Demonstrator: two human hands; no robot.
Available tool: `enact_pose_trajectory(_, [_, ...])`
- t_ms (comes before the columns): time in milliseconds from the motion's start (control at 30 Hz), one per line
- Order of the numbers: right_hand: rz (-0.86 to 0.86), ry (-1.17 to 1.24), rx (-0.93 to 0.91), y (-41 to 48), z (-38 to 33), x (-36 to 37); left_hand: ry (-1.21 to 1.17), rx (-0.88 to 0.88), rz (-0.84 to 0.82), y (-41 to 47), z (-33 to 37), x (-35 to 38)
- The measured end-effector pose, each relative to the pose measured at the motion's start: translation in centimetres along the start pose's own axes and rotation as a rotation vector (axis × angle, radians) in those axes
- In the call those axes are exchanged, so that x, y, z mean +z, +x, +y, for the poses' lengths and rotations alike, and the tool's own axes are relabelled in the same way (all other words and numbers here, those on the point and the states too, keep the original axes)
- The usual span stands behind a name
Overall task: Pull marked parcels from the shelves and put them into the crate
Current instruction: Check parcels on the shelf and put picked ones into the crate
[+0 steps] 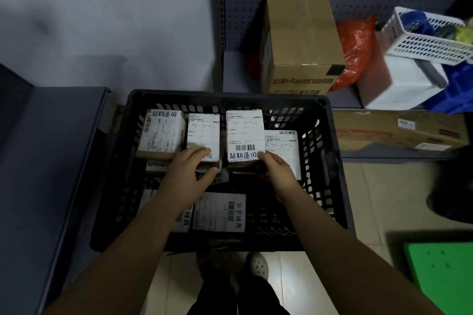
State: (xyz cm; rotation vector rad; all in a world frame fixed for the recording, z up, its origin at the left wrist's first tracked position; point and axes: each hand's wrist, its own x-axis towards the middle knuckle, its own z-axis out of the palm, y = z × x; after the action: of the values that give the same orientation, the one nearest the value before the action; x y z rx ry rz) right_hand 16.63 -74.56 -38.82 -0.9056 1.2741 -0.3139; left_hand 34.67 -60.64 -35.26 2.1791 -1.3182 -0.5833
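Both hands are down inside the crate. The left hand pinches one parcel, the right hand pinches its neighbour, both along the crate's far wall. Best to seat each upright, snug against that row, labels facing up, before letting go.

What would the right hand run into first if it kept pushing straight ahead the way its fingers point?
The right hand already touches the near edge of the labelled parcel. Pushing on would probably slide that parcel toward the crate's far wall, though the depth of the gap behind it is unclear.
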Motion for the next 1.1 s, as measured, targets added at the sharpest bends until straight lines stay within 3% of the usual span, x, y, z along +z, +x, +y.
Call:
enact_pose_trajectory(233, [0.043, -0.156, -0.111, -2.6, -0.9, -1.2, -0.026, 0.032, 0.024, -1.2, 0.9, -1.0])
enact_pose_trajectory(433, [0.009, -0.684, -0.59, -7.6, -4.1, -1.9, -0.027, 0.069, 0.121, -4.1, 3.9, -3.8])
enact_pose_trajectory(600, [-0.211, -0.878, -0.911, -12.9, -7.3, -0.9, -0.051, 0.075, 0.349, -9.5, 7.4, -7.7])
enact_pose_trajectory(767, [-0.468, -0.955, -1.165, -18.9, -6.7, 1.2, 0.044, -0.06, 0.542, -20.4, 10.1, -9.2])
enact_pose_trajectory(1100, [-1.11, -1.028, -1.378, -36.1, 2.5, 10.4, 0.251, -0.504, 0.91, -48.7, 11.5, -9.2])
